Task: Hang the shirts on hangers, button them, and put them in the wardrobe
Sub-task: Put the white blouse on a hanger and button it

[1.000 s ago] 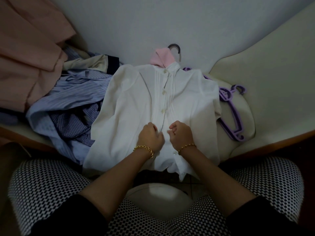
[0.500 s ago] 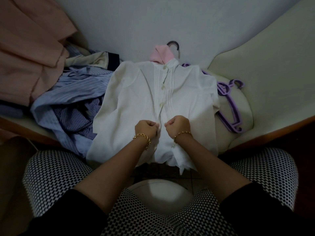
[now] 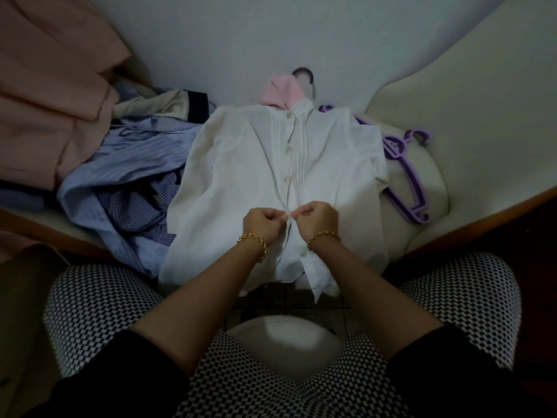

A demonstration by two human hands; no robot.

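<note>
A white shirt lies spread face up on the cushion in front of me, on a hanger whose dark hook sticks out past the collar. Its upper buttons are closed; the lower placket hangs apart over the cushion edge. My left hand pinches the left edge of the placket at mid height. My right hand pinches the right edge, fingertips almost meeting the left hand's. The button between them is hidden by my fingers.
A heap of blue striped and checked shirts lies to the left, with peach cloth behind it. Purple hangers rest on the cushion to the right. Pink cloth lies by the collar. My knees are below.
Both hands have shifted slightly up the placket and their fingertips have drawn together on it. The view has tilted a little, so the shirt sits higher in the frame.
</note>
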